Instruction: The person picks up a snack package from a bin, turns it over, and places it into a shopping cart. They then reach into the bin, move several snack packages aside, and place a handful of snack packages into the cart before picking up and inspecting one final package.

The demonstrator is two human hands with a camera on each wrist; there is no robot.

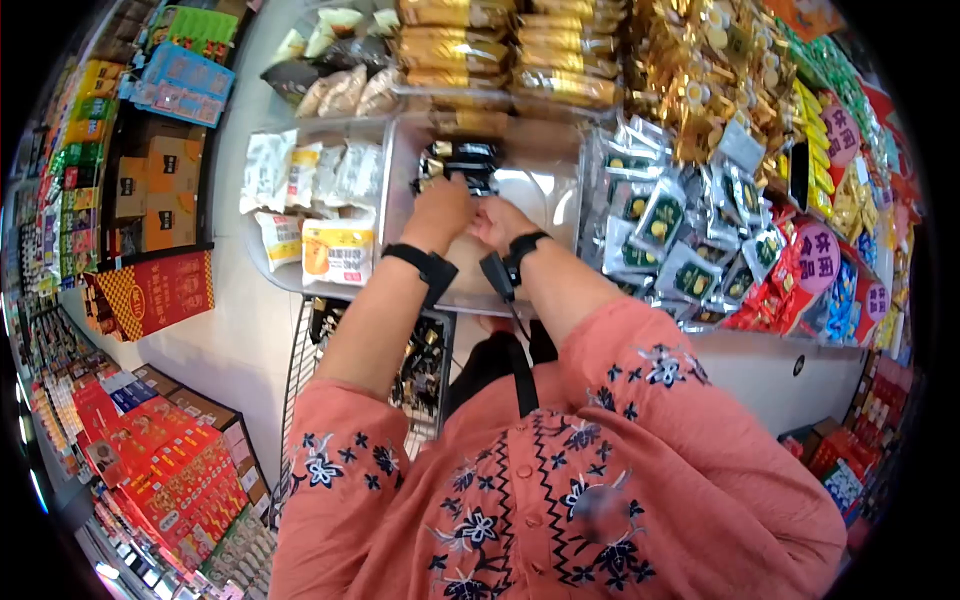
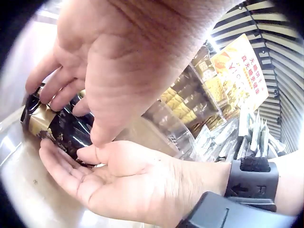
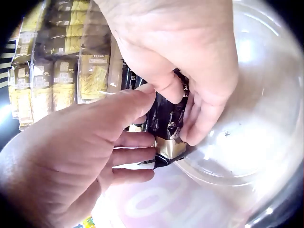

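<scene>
Both hands are close together over a clear plastic bin [image 1: 400,180], around a black and gold packet [image 2: 71,128] [image 3: 166,114]. My left hand [image 1: 445,212] [image 2: 109,61] [image 3: 85,147] holds one side of it, thumb and fingertips against the wrapper. From the other side, my right hand [image 1: 500,222] [image 2: 128,180] [image 3: 199,52] grips the packet between thumb and curled fingers. Other black packets [image 1: 465,155] lie just beyond the hands in the head view. The fingers hide part of the held packet.
White and yellow packs [image 1: 338,250] fill the bin on the left, silver-green packets [image 1: 660,215] the one on the right. Gold packs [image 1: 455,50] are stacked behind. Below the bins stands a wire cart [image 1: 300,350] with dark packets inside. Boxed goods [image 1: 165,450] stand at lower left.
</scene>
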